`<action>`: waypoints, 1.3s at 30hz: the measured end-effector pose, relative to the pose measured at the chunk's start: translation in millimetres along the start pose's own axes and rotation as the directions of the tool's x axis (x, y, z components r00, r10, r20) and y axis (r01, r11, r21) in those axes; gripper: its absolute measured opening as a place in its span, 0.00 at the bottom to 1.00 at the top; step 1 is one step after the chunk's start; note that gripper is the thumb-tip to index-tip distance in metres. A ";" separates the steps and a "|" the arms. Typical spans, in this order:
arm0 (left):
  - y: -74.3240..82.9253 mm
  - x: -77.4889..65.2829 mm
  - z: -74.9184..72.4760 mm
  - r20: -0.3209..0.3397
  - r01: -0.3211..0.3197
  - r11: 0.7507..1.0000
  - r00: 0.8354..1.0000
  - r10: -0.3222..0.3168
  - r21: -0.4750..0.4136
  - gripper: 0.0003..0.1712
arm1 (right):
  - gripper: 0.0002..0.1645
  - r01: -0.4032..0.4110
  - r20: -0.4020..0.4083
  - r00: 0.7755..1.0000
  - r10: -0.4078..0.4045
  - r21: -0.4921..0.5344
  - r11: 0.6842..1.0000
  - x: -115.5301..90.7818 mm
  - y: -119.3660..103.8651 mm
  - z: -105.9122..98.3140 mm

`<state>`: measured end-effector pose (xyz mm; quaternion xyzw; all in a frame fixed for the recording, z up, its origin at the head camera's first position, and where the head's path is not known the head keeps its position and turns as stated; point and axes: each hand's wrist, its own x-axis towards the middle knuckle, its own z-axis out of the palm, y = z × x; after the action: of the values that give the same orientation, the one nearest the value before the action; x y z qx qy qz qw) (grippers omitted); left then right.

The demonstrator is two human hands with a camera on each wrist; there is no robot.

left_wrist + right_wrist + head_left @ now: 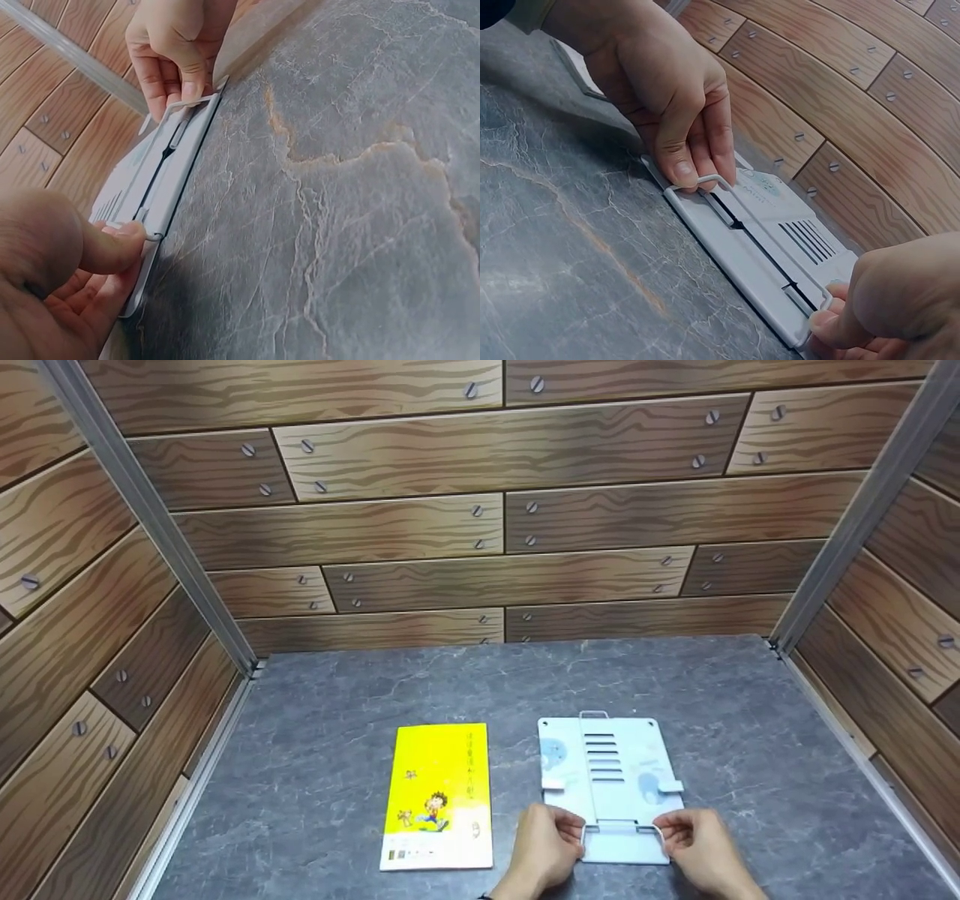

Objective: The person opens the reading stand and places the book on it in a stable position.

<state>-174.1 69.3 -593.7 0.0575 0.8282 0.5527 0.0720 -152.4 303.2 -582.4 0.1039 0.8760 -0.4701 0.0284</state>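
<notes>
A pale blue and white book stand [561, 810] with slots and a wire loop at its far end lies flat on the table, its short lower panel toward me. My left hand [544, 844] pinches the left end of the bent wire bar [159, 135] at that lower part, between thumb and fingers. At the opposite end of the same bar, my right hand [705, 844] pinches it in the same way. Both wrist views show the wire bar lying over the panel, with thumbs on the near side. The fingertips behind the stand are partly hidden.
A yellow and white book [427, 765] with a cartoon child on its cover lies left of the stand. Wood-patterned walls [420, 529] with metal corner rails [825, 525] enclose the grey marbled table [337, 690] at the back and sides.
</notes>
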 end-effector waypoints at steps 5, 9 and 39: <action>-0.5 -0.5 0.7 -0.008 -0.016 1.000 1.000 0.016 -0.003 0.18 | 0.17 0.002 0.003 1.000 -0.002 0.011 1.000 -0.8 1.4 -0.3; -0.8 -0.9 1.2 -0.008 -0.040 0.999 0.999 0.040 0.002 0.18 | 0.17 -0.012 -0.002 1.000 0.012 0.020 1.000 -0.9 2.3 0.4; -4.6 -3.0 3.5 -0.014 -0.086 0.996 0.996 0.086 -0.011 0.19 | 0.18 -0.016 -0.042 0.999 0.018 0.038 0.999 -4.6 4.8 3.5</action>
<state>-170.6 70.2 -599.1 0.0887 0.8223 0.5604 0.0428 -147.1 302.2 -587.5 0.1219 0.8664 -0.4841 0.0118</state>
